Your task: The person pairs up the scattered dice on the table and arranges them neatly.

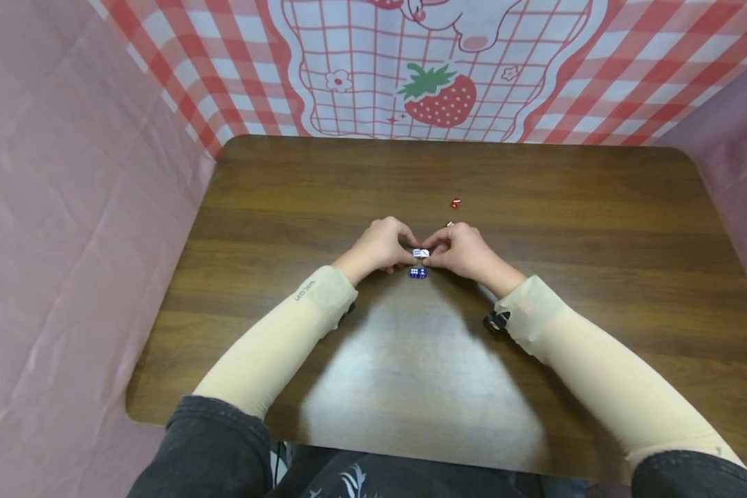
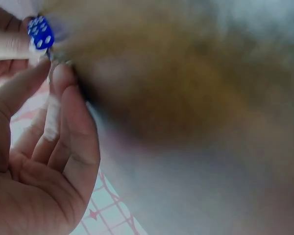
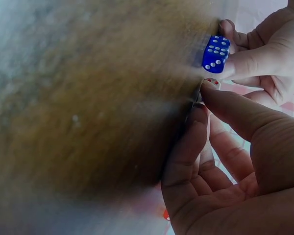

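Two white dice (image 1: 420, 253) sit side by side between my hands in the head view. My left hand (image 1: 381, 245) pinches them from the left with thumb and fingers. From the right, my right hand (image 1: 463, 252) pinches them in the same way. In the right wrist view only a sliver of a white die (image 3: 213, 82) with red pips shows by the thumb; fingers hide the rest. Just nearer to me, a pair of blue dice (image 1: 418, 273) with white pips stands in a row on the table, touched by neither hand.
Beyond the right hand lies a red die (image 1: 456, 203), with another small die (image 1: 449, 224) partly hidden behind that hand. All rest on a brown wooden table (image 1: 324, 180). A red-checked strawberry cloth (image 1: 438, 100) hangs along the far edge, and pink cloth hangs at the sides.
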`<state>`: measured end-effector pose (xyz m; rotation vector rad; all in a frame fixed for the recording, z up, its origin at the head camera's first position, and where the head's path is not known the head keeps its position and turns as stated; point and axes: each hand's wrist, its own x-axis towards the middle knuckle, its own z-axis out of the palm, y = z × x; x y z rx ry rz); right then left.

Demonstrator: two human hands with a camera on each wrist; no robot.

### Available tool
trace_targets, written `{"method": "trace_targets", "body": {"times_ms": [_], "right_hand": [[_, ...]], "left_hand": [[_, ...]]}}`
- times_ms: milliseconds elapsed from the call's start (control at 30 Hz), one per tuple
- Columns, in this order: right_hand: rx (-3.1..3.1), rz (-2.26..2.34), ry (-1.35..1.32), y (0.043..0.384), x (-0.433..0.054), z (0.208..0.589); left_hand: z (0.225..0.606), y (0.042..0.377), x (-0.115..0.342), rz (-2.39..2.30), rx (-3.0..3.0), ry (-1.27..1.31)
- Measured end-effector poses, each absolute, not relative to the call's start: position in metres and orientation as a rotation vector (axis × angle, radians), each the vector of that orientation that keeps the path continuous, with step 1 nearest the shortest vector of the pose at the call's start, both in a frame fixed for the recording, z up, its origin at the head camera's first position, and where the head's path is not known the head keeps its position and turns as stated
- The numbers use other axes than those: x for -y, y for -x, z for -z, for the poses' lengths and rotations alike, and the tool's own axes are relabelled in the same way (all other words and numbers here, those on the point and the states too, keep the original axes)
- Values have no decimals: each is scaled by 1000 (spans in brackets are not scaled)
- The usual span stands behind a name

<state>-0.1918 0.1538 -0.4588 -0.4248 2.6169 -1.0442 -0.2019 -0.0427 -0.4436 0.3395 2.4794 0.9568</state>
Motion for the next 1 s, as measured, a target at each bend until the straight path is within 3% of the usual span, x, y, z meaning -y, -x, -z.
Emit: {"method": "trace_targets", "body": {"times_ms": [467,1000], "right_hand": [[-2612,1070,390,189,-155,458],[-2574,1138,384,183,-158,458]], "left_hand": [[433,226,55,-1252,-2263,-226],[424,268,11,-1211,-2340,-323]]}}
